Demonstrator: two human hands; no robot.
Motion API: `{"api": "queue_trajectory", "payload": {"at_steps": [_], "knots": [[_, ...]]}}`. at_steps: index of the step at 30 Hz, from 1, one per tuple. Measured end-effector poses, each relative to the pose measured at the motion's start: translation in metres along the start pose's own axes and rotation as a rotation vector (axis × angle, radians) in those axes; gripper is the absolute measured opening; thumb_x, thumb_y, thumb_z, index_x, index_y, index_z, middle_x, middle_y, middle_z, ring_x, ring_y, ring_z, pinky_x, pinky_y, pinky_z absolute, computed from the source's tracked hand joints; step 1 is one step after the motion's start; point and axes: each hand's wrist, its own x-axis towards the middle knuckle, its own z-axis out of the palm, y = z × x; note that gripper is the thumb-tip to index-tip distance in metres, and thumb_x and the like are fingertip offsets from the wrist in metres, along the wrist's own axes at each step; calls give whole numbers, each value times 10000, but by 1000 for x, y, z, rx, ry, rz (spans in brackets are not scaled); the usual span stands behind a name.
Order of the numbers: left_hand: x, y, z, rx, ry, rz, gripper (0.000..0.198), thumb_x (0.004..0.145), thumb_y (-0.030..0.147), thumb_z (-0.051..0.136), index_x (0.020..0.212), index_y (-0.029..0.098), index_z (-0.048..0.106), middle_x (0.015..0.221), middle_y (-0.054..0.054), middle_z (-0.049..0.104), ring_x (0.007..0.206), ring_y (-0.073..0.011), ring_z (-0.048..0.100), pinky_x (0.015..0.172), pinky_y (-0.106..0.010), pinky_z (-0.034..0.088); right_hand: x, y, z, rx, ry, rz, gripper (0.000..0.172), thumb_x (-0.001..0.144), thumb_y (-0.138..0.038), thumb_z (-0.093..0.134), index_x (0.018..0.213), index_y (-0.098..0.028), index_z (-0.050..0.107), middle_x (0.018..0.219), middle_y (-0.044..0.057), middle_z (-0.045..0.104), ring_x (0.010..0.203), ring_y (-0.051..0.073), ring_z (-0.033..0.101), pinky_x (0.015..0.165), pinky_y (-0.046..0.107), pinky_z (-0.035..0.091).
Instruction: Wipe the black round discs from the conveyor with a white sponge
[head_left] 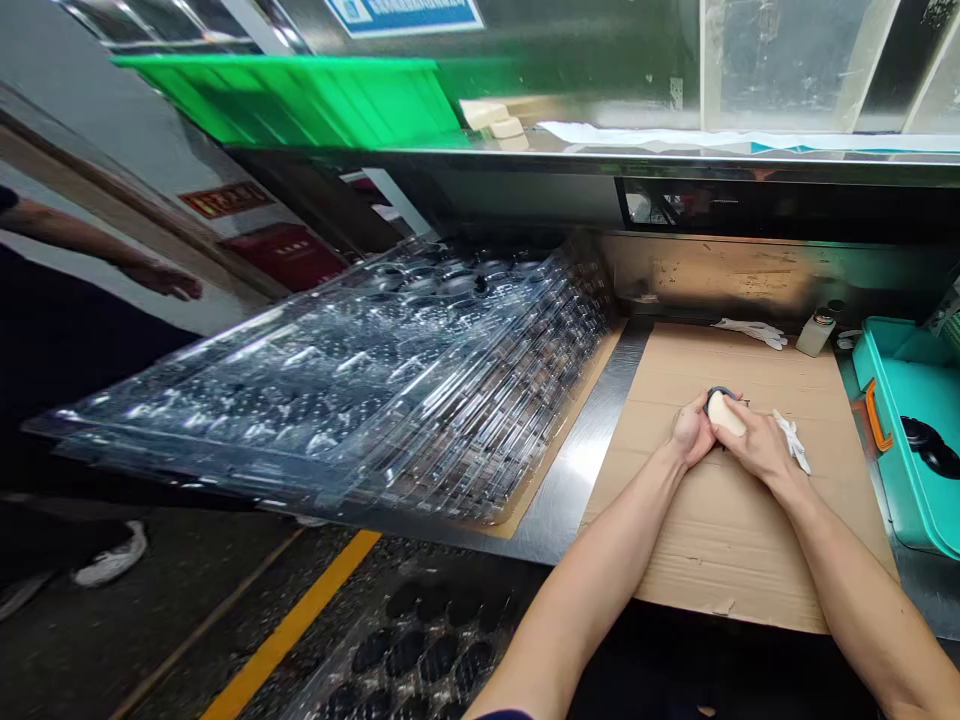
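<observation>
Left hand (691, 434) grasps a dark round part (718, 391); right hand (757, 445) grips a cream pad (726, 413) against it. Both pieces sit between the hands, above the cardboard sheet (742, 560) on the metal desk (574, 490). White glove (792, 441) just beside right hand; bottle (815, 334) at sheet's far edge. Teal bin (907, 497) on the right holds black pieces (931, 446). Stacked clear trays (330, 370) on the left.
</observation>
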Motion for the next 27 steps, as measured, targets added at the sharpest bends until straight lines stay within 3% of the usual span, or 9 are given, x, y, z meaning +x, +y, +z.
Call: {"api": "queue_trajectory", "payload": {"at_steps": [5, 8, 11, 14, 18, 23, 27], "knots": [[1, 7, -3, -33, 52, 37, 451, 1091, 355, 344, 1005, 87, 695, 1191, -202, 751, 1126, -261, 733, 925, -345, 600, 5, 18, -13, -51, 173, 243, 603, 997, -504, 520, 1544, -248, 539, 1246, 145, 752, 1111, 336, 721, 886, 396, 539], [-1, 13, -5, -112, 12, 4, 506, 1083, 395, 304, 1067, 69, 691, 1252, -244, 719, 1160, -297, 717, 880, -368, 619, 7, 26, -16, 26, 216, 256, 626, 978, -530, 534, 1532, -240, 549, 1238, 137, 756, 1131, 332, 711, 906, 391, 536], [-4, 18, -5, -193, -19, -16, 454, 1052, 324, 319, 1134, 61, 679, 1274, -253, 705, 1199, -315, 697, 883, -405, 632, 8, 31, -15, 59, 254, 267, 632, 963, -543, 545, 1519, -243, 563, 1227, 133, 759, 1120, 330, 709, 916, 393, 532], [-8, 22, -2, -229, -15, -34, 398, 1035, 259, 352, 1149, 47, 668, 1217, -237, 719, 1192, -315, 702, 910, -418, 641, 12, 39, -17, 66, 316, 303, 636, 957, -556, 545, 1513, -249, 568, 1218, 132, 760, 1098, 324, 708, 925, 395, 525], [-13, 24, 5, -278, 4, -13, 366, 1067, 336, 429, 1106, 59, 663, 1102, -199, 728, 1140, -288, 729, 944, -394, 648, 18, 62, -27, 46, 414, 385, 654, 944, -569, 550, 1496, -220, 582, 1218, 156, 749, 1104, 328, 690, 938, 403, 509], [-18, 30, 11, -314, 32, -58, 548, 1061, 539, 451, 1139, 39, 662, 1127, -222, 719, 1106, -247, 746, 762, -212, 657, 25, 87, -30, -55, 369, 494, 632, 920, -559, 579, 1453, -222, 623, 1166, 179, 749, 1079, 352, 685, 891, 421, 505], [-20, 33, 11, -265, 32, -53, 620, 1083, 559, 344, 1106, 36, 676, 1158, -233, 723, 1014, -206, 769, 685, -171, 636, 26, 91, -28, -114, 313, 497, 644, 928, -562, 576, 1472, -217, 602, 1130, 184, 744, 1057, 345, 674, 876, 417, 492]]}}
